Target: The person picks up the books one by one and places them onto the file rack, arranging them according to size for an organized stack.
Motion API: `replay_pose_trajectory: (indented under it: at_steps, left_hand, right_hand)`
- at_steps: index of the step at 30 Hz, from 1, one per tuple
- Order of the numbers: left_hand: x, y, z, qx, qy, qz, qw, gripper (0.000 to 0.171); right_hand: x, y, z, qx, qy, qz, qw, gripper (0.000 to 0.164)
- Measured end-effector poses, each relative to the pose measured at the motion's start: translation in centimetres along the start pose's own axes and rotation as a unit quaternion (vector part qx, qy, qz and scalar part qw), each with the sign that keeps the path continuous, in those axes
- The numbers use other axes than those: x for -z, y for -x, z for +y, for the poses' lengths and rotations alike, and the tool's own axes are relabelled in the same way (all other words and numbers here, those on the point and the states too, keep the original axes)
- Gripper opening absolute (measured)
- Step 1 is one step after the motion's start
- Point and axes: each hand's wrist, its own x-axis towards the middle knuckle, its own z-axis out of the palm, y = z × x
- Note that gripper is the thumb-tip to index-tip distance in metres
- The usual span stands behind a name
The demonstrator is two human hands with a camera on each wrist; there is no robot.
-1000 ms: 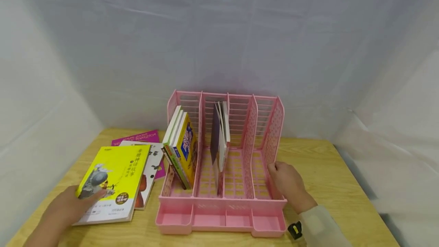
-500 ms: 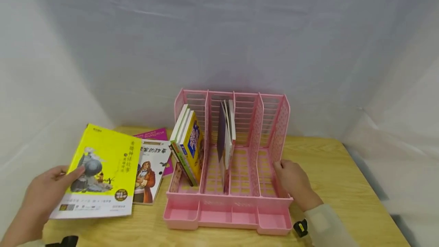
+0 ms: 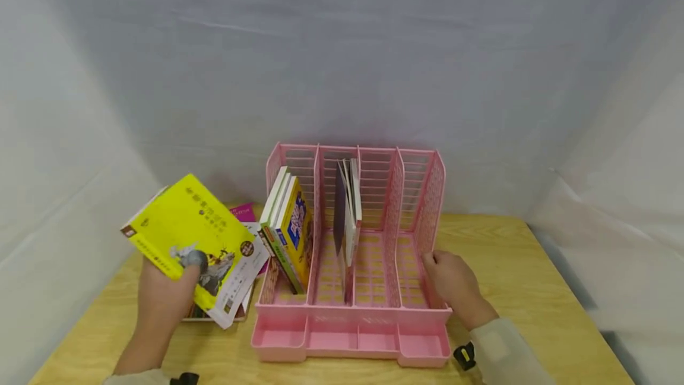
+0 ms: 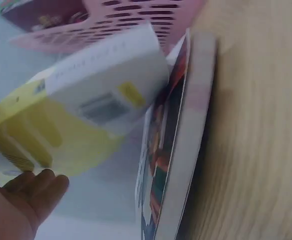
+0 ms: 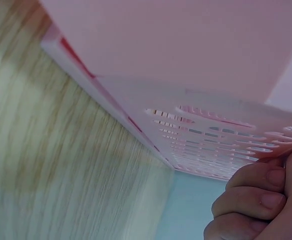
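The book rack (image 3: 352, 314) is slot-patterned pink; left of it, a yellow paperback (image 3: 221, 239) with a white band, and a magenta book (image 3: 244, 213); beneath it, a tan wood-grained table (image 3: 513, 278); behind it, grey-white sheeting (image 3: 363, 64).

Light wood-grain table (image 3: 513, 278), creased pale grey sheeting (image 3: 374, 76) on three sides

R grip (image 5: 261, 200) holds pink rack (image 5: 186, 62) on wood tbl (image 5: 70, 145).
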Motion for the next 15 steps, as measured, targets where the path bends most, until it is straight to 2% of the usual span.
replay_pose_trajectory:
  at_steps: [3, 5, 7, 9, 12, 15]
  left_hand:
    - [-0.3, 0.3, -0.9, 0.025, 0.037, 0.018, 0.9988, 0.084]
    - [-0.3, 0.5, -1.6, 0.042, 0.043, 0.023, 0.9979, 0.091]
    - [-0.4, 0.8, -2.0, 0.055, 0.030, 0.026, 0.9977, 0.087]
    - [-0.5, 1.0, -1.9, 0.057, 0.017, 0.035, 0.9976, 0.076]
    - [-1.1, 1.4, -0.8, 0.026, 0.004, 0.070, 0.9972, 0.054]
    - [-1.8, 1.6, 0.6, -0.044, 0.001, 0.127, 0.9909, 0.046]
  right_hand:
    - [-0.1, 0.0, 0.0, 0.002, -0.008, -0.002, 1.000, 0.050]
    - [-0.2, 0.1, 0.1, 0.002, -0.010, -0.003, 1.000, 0.050]
    - [-0.2, 0.1, 0.2, 0.000, -0.009, 0.000, 1.000, 0.050]
    - [-0.2, 0.1, 0.2, -0.001, -0.007, 0.005, 1.000, 0.050]
    - [-0.2, 0.1, 0.2, 0.000, -0.004, 0.011, 1.000, 0.049]
    - [-0.2, -0.1, 0.1, 0.001, -0.007, 0.013, 1.000, 0.050]
